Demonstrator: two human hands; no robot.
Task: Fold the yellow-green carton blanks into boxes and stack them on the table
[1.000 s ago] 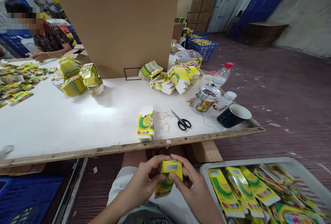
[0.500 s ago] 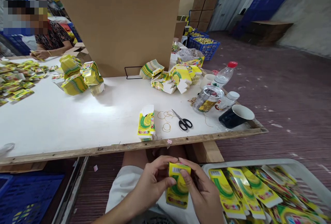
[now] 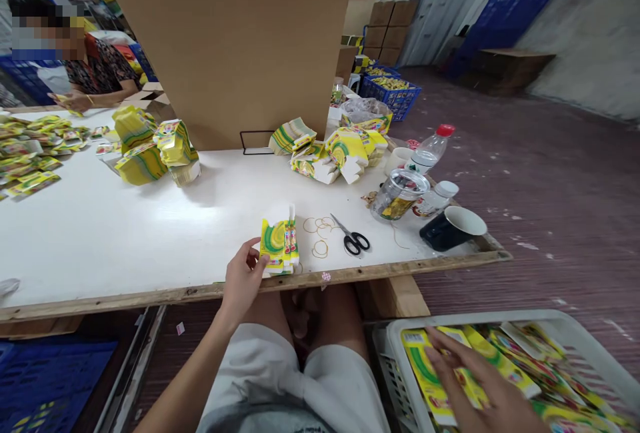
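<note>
At the table's front edge, my left hand (image 3: 243,278) pinches the left side of a flattened yellow-and-green carton (image 3: 274,238), thumb on top and fingers beyond it. Beneath that carton lie more of the same, in a small stack. My right hand (image 3: 483,386) hangs over a white plastic basket (image 3: 505,316) at the lower right, its fingers stretched out and somewhat blurred. Under those fingers lie folded yellow boxes (image 3: 423,370), part of a layer of several in the basket. Whether the fingertips touch a box I cannot tell.
Black-handled scissors (image 3: 355,240) and rubber bands (image 3: 320,248) lie right of the stack. A dark mug (image 3: 443,233), clear jar (image 3: 397,196) and bottles stand near the right corner. Bundled cartons (image 3: 345,146) sit by a tall cardboard panel (image 3: 235,53). Another person sits far left.
Both hands held a folded box over my lap. They have parted: my left hand went up to the carton stack, my right hand moved right over the basket, where the box has apparently gone.
</note>
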